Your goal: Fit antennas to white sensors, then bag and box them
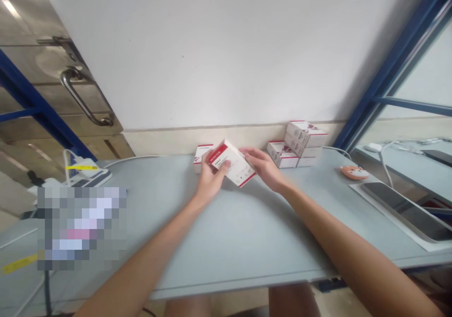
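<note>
A white and red cardboard detector box (237, 165) is held tilted above the table, its printed face turned toward me. My left hand (212, 173) grips its left side, thumb across the front and fingers behind. At the box's right edge is my right hand (263, 164), with bent fingers against it; the fingertips are partly hidden. Behind my left hand, a similar box (201, 153) stands by the wall. To the right of my right hand, several matching boxes (305, 140) are stacked against the wall.
A grey table (212, 241) lies under my arms. On the right are an orange mouse (354, 172) and a dark keyboard-like slab (406, 206) on a white sheet. On the left are a power strip (88, 178), cables and a pixelated area. Blue frame posts (391, 67) flank the table.
</note>
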Demonstrator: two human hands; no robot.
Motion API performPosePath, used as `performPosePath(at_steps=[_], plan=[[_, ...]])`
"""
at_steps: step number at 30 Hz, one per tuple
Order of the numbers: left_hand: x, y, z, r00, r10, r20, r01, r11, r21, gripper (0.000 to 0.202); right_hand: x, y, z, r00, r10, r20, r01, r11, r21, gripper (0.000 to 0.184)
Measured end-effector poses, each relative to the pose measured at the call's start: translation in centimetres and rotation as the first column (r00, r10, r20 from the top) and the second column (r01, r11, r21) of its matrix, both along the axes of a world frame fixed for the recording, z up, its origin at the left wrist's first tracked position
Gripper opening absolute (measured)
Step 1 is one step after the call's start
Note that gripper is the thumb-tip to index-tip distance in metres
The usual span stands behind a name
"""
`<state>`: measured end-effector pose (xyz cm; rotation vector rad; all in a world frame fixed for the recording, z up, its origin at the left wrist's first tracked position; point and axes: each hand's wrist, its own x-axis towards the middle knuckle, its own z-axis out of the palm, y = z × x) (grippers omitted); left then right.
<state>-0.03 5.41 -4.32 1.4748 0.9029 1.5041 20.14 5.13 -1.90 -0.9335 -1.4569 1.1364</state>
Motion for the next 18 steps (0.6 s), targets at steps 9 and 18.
performPosePath(at_steps=[9,18], plan=[[0.1,-1.2,0.0,0.974,0.026,-0.224,-0.009,0.997,0.077,0.085,-0.3,-1.3,0.5,0.852,-0.352,0.388,0.100,0.836,0.539,0.048],[-1.4,-1.3,1.2,0.888,-0.021,-0.460,0.098,0.985,0.144,0.092,0.1,-1.0,0.4,0.859,-0.311,0.407,0.097,0.879,0.467,0.040]])
